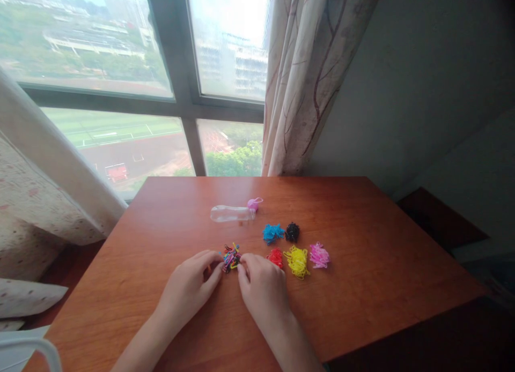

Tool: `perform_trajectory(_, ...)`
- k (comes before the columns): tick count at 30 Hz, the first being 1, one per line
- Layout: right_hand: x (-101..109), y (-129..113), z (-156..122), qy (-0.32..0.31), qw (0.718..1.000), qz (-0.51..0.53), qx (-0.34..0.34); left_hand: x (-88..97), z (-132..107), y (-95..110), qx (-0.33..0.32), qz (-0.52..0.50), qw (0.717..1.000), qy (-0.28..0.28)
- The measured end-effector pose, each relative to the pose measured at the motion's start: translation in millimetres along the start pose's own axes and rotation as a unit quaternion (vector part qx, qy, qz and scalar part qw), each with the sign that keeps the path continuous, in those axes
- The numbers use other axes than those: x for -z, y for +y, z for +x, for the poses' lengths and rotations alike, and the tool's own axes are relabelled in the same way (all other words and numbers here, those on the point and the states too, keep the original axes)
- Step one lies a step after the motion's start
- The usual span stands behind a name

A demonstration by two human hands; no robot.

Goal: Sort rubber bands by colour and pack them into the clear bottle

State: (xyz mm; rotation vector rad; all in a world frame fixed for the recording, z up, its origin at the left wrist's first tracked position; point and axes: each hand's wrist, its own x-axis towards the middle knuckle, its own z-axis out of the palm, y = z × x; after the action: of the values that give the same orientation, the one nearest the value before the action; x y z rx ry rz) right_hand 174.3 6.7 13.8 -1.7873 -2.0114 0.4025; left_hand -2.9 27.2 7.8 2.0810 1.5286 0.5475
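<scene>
A small mixed pile of many-coloured rubber bands [232, 257] lies on the table between my two hands. My left hand [191, 281] is at the pile's left edge, thumb and forefinger pinched together against the bands. From the right, my right hand [263, 283] pinches at the pile's other edge, its remaining fingers curled under. Just beyond my right knuckles sits a red pile of bands [276, 257], partly hidden by that hand. Beside it are a yellow pile [298, 261] and a pink pile [319, 255]. Farther back lie a blue pile [273, 233] and a black pile [292, 232].
A clear plastic bottle [231, 214] lies on its side behind the piles, with a pink round cap [253, 204] at its right end. The brown wooden table [362, 291] reaches a window with curtains [306, 77]. A white curved object [36, 348] shows at lower left.
</scene>
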Motion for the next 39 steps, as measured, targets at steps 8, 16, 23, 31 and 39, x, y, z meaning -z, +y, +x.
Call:
perform_trajectory(8,39,43,11,0.087,0.996,-0.001,-0.033,2.5,1,4,0.0,-0.002,1.0,-0.01)
perform_trajectory(16,68,105,35,0.104,0.985,-0.091,-0.103,1.6,1,5,0.002,0.019,1.0,-0.018)
perform_trajectory(23,63,111,42,0.067,0.983,-0.125,-0.119,0.3,1,4,0.005,0.02,1.0,-0.016)
perform_trajectory(31,64,109,40,0.062,0.983,-0.128,-0.118,1.9,1,6,0.003,0.01,1.0,-0.012)
perform_trajectory(39,69,95,30,0.103,0.986,-0.096,-0.089,2.3,1,6,0.001,0.02,1.0,-0.005)
